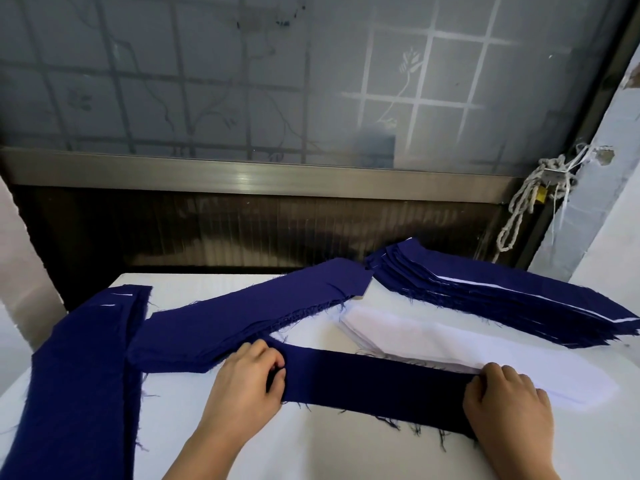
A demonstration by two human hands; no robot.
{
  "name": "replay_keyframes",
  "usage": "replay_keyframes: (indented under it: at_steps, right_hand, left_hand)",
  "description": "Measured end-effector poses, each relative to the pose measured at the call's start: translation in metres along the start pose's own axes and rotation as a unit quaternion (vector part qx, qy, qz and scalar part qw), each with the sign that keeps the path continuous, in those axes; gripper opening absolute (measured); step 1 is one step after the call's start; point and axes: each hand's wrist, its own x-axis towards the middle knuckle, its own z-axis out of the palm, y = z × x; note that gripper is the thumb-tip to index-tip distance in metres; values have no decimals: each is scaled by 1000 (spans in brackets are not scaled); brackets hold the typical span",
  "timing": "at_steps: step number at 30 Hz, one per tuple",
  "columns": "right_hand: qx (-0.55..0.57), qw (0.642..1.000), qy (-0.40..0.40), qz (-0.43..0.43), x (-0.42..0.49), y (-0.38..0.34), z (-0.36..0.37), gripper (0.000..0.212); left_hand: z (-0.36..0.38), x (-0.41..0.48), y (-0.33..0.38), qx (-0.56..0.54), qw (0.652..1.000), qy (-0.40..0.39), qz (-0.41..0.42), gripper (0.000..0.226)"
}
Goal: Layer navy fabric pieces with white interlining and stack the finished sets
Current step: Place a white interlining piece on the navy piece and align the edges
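Head view: a navy strip (pixel 374 386) lies flat across the lower centre of the white table (pixel 311 445). The left hand (pixel 247 379) grips its left end with curled fingers, and the right hand (pixel 509 403) grips its right end. The white interlining (pixel 398 327) lies just behind it, right of centre. A navy-and-white stack (pixel 502 296) sits at middle right.

On the table (pixel 311 452) a strip (pixel 374 386) lies in front, between the left hand (pixel 246 379) and the right hand (pixel 509 407); the interlining (pixel 415 334) lies just behind it, the fabric pile (pixel 242 317) behind-left, the left stack (pixel 83 375) at far left, the right stack (pixel 502 292) at back right
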Motion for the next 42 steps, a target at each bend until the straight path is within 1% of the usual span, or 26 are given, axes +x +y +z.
replay_keyframes:
  at_steps: [2, 5, 6, 8, 11, 13, 15, 19, 22, 26, 28, 31, 35, 37, 39, 40, 42]
  right_hand:
    - [-1, 999, 14, -47, 4, -2, 2, 22]
    - [45, 992, 11, -121, 17, -13, 7, 10]
    - [70, 988, -4, -140, 24, -19, 8, 7]
    - [130, 976, -40, -170, 40, -38, 11, 9]
    - [168, 959, -95, -207, 61, -70, 21, 14]
    - [163, 950, -145, -221, 71, -85, 29, 14]
    - [126, 946, -182, -239, 75, -95, 36, 11]
    - [29, 943, -205, -262, 82, -104, 43, 15]
    - [14, 941, -224, -254, 86, -106, 46, 17]
    - [59, 943, -234, -228, 89, -101, 45, 12]
    - [86, 941, -232, -230, 89, -99, 43, 8]
    - [110, 934, -234, -246, 89, -97, 41, 7]
    - [48, 931, -255, -257, 93, -103, 42, 6]
    - [17, 929, -273, -249, 96, -108, 43, 11]
    - [2, 927, -292, -235, 98, -112, 42, 18]
    - [1, 926, -300, -230, 99, -114, 42, 19]
    - [9, 923, -314, -221, 101, -114, 40, 10]
  left_hand:
    - [1, 0, 0, 1, 1000, -10, -2, 7]
    - [1, 0, -1, -5, 1000, -19, -9, 7]
    - [1, 0, -1, -9, 1000, -20, -10, 8]
    - [1, 1, 0, -13, 1000, -25, -13, 8]
    - [0, 2, 0, -17, 999, -28, -19, 9]
    - [-1, 2, -1, -22, 999, -31, -24, 10]
    - [-1, 1, -2, -25, 999, -33, -24, 10]
    - [-2, 1, -3, -24, 998, -43, -27, 11]
    - [-2, 2, -3, -28, 998, -49, -29, 11]
    - [-3, 0, -4, -36, 998, -48, -33, 13]
    - [-3, 0, -3, -42, 997, -46, -37, 14]
    - [-2, 0, -3, -44, 997, -45, -40, 14]
    - [-2, 0, -3, -44, 997, -45, -42, 15]
    - [-2, 1, -3, -44, 997, -47, -42, 15]
    - [-3, 0, -3, -45, 997, -48, -44, 15]
    - [-3, 0, -3, -48, 997, -48, -45, 16]
    - [-4, 0, -3, -55, 996, -48, -48, 16]
